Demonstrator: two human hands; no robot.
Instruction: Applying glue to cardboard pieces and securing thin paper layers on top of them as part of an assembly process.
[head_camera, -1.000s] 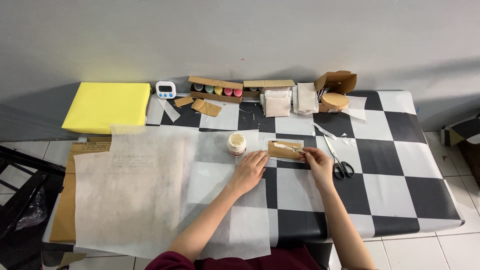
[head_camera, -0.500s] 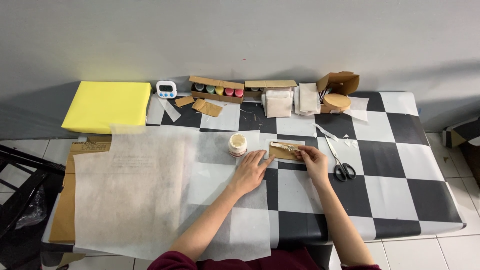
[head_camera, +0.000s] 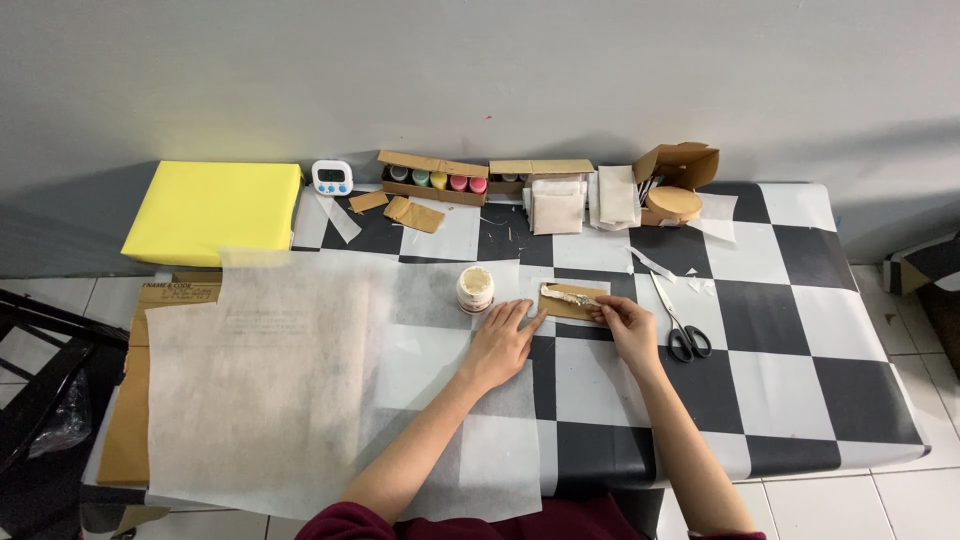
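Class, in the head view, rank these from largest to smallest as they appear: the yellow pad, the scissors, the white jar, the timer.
1. Yellow pad
2. Scissors
3. and 4. White jar and timer look alike in size; no ranking between them.

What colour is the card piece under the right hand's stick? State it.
Tan brown; the card piece shows best in the head view, beside the right hand.

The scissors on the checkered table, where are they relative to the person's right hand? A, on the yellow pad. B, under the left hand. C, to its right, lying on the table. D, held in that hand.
C: the scissors lie untouched on the table just right of the right hand, which holds a stick over a brown card piece.
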